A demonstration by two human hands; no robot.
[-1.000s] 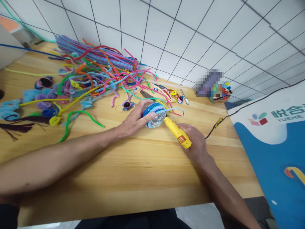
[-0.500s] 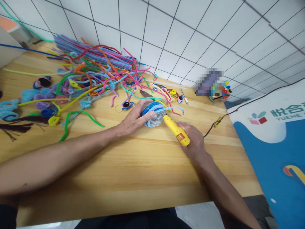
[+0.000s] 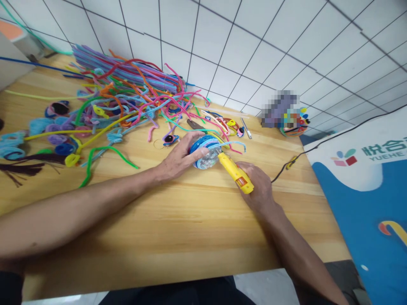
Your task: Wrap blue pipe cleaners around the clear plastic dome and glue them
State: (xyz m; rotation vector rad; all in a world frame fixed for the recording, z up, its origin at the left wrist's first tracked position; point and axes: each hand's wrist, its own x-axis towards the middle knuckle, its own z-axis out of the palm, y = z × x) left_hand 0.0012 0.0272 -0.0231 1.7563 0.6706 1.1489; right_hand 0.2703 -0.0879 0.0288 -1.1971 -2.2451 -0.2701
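My left hand (image 3: 178, 159) grips a round clear object wrapped in blue pipe cleaners (image 3: 205, 151), holding it on the wooden table (image 3: 178, 220). A light blue pipe cleaner end (image 3: 233, 145) sticks out from it to the right. My right hand (image 3: 259, 186) is closed round a yellow glue gun (image 3: 234, 171), whose nozzle touches the right side of the wrapped object.
A big tangle of coloured pipe cleaners (image 3: 127, 93) covers the table's far left, with coiled pieces (image 3: 57, 142) nearer. Small tools and bits (image 3: 222, 125) lie behind the object. A black cord (image 3: 286, 167) runs off right. A blue and white board (image 3: 365, 199) stands at the right edge.
The glue gun's nozzle has shifted slightly left, closer against the wrapped object. My left hand has stayed almost still.
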